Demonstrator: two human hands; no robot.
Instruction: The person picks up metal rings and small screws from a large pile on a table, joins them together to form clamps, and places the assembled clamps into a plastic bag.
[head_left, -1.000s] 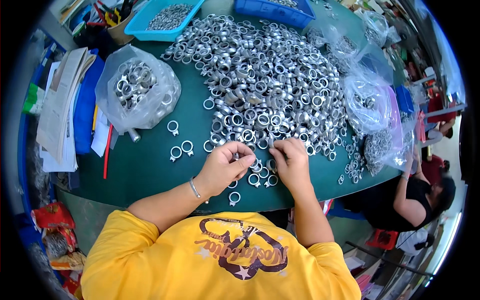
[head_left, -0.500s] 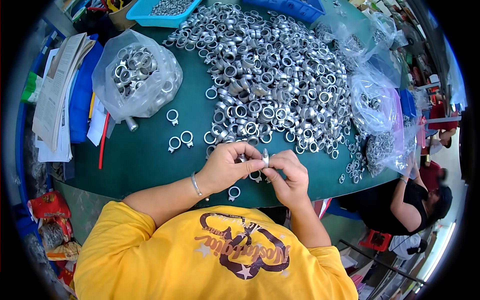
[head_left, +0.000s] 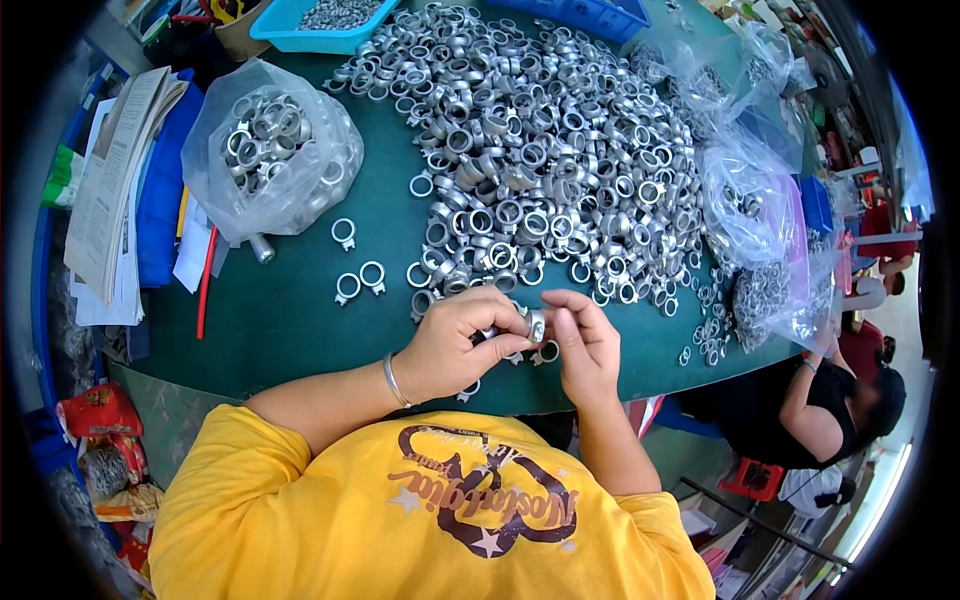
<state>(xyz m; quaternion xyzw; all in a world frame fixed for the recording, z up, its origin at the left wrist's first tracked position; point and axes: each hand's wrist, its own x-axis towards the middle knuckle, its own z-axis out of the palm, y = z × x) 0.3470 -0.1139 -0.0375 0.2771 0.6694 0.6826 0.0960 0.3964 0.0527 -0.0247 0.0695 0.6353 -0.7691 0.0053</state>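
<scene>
My left hand (head_left: 452,338) is closed, pinching a small silver metal ring clamp (head_left: 537,325) between thumb and fingertips above the near part of the table. Just to the right of the clamp is my right hand (head_left: 588,352), its thumb and forefinger apart and nothing visible between them. A few loose ring clamps lie under and around my hands, one of them (head_left: 469,391) by the left wrist and partly covered. Beyond both hands spreads a big heap of similar ring clamps (head_left: 560,150).
Left of the heap sits a clear plastic bag (head_left: 205,165) of rings, near several loose rings (head_left: 344,234). Papers (head_left: 115,190) and a red pen (head_left: 207,285) lie further left. Blue trays (head_left: 320,40) stand at the back. Bagged parts (head_left: 765,300) and another person (head_left: 800,410) are at right.
My right hand has let go of the clamp and shifted slightly right, its fingers parting. The clamp has turned in my left hand and now shows a broader face.
</scene>
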